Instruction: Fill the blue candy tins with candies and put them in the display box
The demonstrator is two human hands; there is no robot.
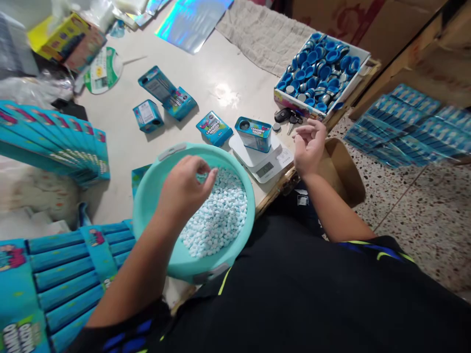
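Observation:
Over the turquoise basin (250, 215) is my left hand (186, 189), its fingers curled and its thumb towards the candies. What lies inside its fingers, if anything, is hidden. Small white and pale blue candies (221, 215) fill part of the basin. My right hand (309, 149) hangs beside the table edge, fingers loosely bent and apart, holding nothing visible. Between the hands a white digital scale (267, 168) bears an upright blue candy tin (253, 135) with a round opening on top. Next to my right hand lie car keys (283, 115) and a small round cap (276, 127).
A box (362, 61) full of blue-lined caps stands at the back right. More blue packs (215, 129), an open carton (167, 93) and a small box (147, 116) lie behind the basin. Blue cartons (69, 255) crowd the left. Wrapped packs (408, 127) sit beyond the table's right edge.

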